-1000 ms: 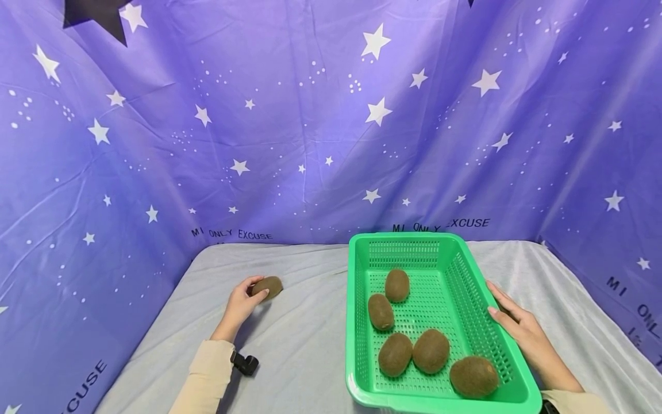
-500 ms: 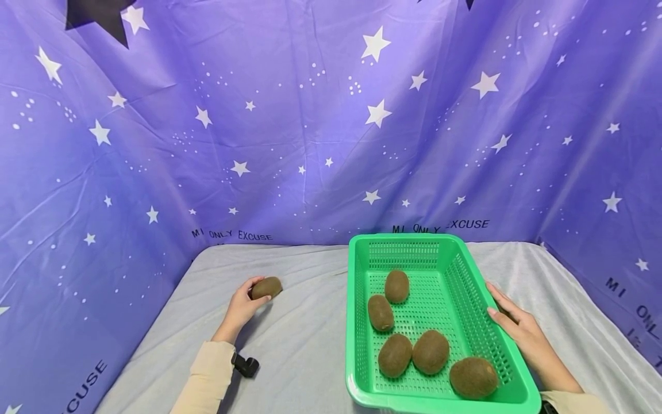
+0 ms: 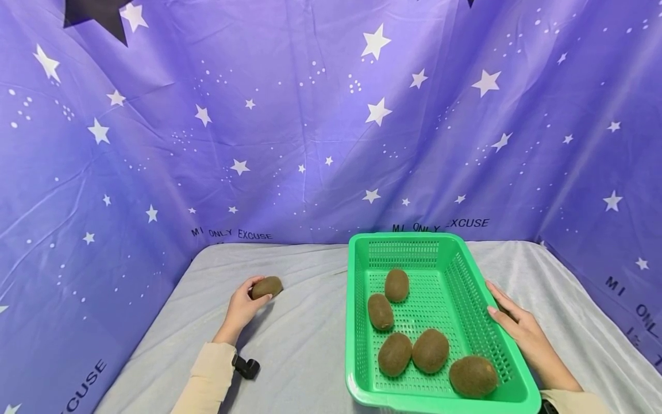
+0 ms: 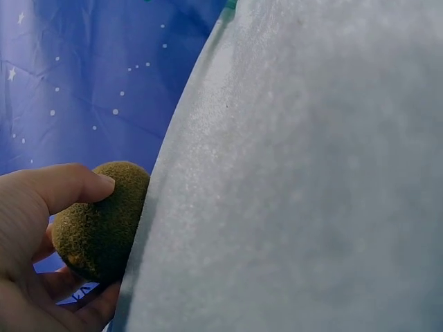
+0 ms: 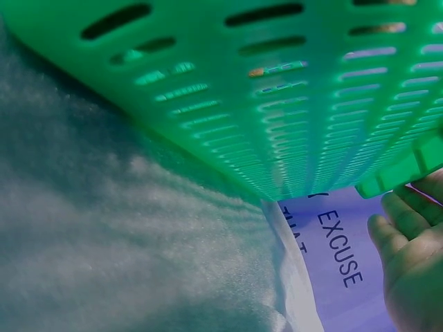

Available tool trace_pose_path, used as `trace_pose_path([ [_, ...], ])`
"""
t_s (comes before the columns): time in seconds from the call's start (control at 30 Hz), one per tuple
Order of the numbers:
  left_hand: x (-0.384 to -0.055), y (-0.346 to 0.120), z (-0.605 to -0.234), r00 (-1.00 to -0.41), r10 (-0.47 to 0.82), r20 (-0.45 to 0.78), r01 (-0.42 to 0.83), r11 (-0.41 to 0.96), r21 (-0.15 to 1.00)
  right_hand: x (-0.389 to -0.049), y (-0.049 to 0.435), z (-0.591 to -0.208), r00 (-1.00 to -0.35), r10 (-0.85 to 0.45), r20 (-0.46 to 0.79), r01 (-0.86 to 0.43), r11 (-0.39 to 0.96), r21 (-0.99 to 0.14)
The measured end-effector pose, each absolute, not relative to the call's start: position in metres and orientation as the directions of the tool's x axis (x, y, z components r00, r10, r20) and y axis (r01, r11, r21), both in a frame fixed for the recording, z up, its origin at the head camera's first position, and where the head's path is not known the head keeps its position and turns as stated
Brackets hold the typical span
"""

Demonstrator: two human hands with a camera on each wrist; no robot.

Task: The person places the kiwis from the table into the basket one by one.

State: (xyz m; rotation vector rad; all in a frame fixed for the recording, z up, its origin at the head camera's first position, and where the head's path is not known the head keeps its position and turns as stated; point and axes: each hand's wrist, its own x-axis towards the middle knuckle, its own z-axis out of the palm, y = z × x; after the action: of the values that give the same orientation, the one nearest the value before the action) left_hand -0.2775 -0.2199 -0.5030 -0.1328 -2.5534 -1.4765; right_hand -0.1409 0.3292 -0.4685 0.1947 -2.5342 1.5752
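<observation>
My left hand (image 3: 242, 306) grips a brown, fuzzy kiwi (image 3: 268, 287) low over the cloth at the left. In the left wrist view the thumb lies across the kiwi (image 4: 104, 225) with fingers beneath it. On the right stands a green plastic basket (image 3: 353, 322) with slotted walls, holding several kiwis, such as one kiwi (image 3: 397, 286) near the back and another kiwi (image 3: 473, 376) in the near right corner. My right hand (image 3: 527, 336) holds the basket's right rim, thumb on the edge. In the right wrist view, its fingertips (image 5: 391, 235) show below the rim.
A grey-white cloth (image 3: 305, 333) covers the table. Purple star-printed curtains (image 3: 305, 126) enclose the back and both sides, and the basket's far end stands close to the back one. A black strap device (image 3: 246, 366) is on the left wrist.
The left thumb shifts slightly along the kiwi's near side. The basket, the kiwis in it and my right hand stay where they were.
</observation>
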Motion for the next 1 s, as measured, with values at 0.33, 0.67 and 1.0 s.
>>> trace_pose_path([
  [0.33,-0.275,-0.216,-0.497,-0.977,-0.024,0.21,0.165,0.533,0.829,-0.141,0.329,-0.469,-0.98,-0.025,0.195,-0.186,0.444,-0.877],
  [0.67,-0.268,-0.206,-0.486,-0.977,0.003,0.212,0.183,0.515,0.838,-0.141,0.33,-0.469,-0.981,-0.028,0.194,-0.186,0.447,-0.875],
  [1.0,-0.261,-0.191,-0.469,-0.962,0.074,0.261,0.265,0.469,0.843,-0.141,0.33,-0.47,-0.978,-0.033,0.207,-0.2,0.441,-0.875],
])
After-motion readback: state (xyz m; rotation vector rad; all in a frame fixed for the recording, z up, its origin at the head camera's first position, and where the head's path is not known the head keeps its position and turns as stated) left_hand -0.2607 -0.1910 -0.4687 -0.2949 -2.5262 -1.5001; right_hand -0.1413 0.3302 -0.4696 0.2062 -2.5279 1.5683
